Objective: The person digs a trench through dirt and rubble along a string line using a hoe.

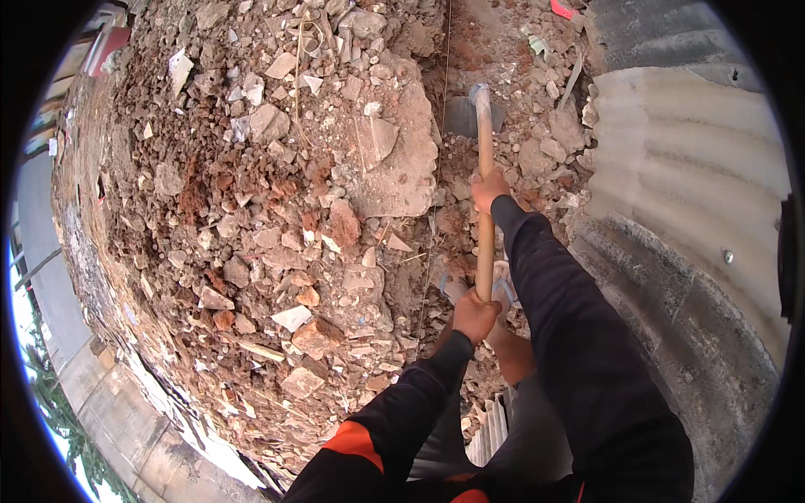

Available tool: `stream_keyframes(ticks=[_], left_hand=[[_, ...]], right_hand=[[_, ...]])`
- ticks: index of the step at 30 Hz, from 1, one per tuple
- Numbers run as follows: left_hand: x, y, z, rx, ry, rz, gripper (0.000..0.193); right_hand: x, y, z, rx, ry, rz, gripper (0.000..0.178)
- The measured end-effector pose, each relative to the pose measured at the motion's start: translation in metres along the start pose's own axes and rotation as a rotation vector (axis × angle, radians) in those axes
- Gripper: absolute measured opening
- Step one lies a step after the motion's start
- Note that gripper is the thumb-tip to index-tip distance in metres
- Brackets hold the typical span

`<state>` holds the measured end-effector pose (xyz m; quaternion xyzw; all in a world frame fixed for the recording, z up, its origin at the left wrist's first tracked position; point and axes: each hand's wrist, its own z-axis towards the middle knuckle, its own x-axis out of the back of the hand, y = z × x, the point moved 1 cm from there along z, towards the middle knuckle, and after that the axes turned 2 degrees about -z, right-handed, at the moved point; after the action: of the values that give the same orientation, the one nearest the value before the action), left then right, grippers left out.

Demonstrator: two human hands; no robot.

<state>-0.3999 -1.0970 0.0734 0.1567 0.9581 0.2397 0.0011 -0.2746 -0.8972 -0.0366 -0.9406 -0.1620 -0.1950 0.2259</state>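
Observation:
A hoe with a pale wooden handle (485, 225) runs away from me along a narrow trench. Its broad grey metal blade (460, 116) rests at the soil and rubble on the trench bottom, the lower edge hard to make out. My left hand (475, 317) is wrapped round the near end of the handle. Farther up, my right hand (490, 190) grips the handle about midway. Both arms wear dark sleeves. My sandalled feet (503, 289) stand in the trench below the handle, partly hidden by my hands.
A heap of broken stones and earth (277, 251) spreads along the left. A thin string line (444, 92) runs along the trench's left edge beside a flat slab (394, 159). Corrugated sheets (679, 151) wall the right side. A red scrap (563, 9) lies at the far end.

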Motion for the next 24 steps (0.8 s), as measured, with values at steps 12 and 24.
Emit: stream_keyframes(ticks=[12, 24], left_hand=[[-0.015, -0.048, -0.073, 0.101, -0.012, 0.061, 0.027], [-0.034, -0.019, -0.157, 0.229, -0.223, 0.007, 0.032]], right_hand=[[-0.037, 0.106, -0.065, 0.017, 0.042, -0.197, 0.058], [-0.013, 0.163, -0.124, -0.176, -0.095, 0.016, 0.055]])
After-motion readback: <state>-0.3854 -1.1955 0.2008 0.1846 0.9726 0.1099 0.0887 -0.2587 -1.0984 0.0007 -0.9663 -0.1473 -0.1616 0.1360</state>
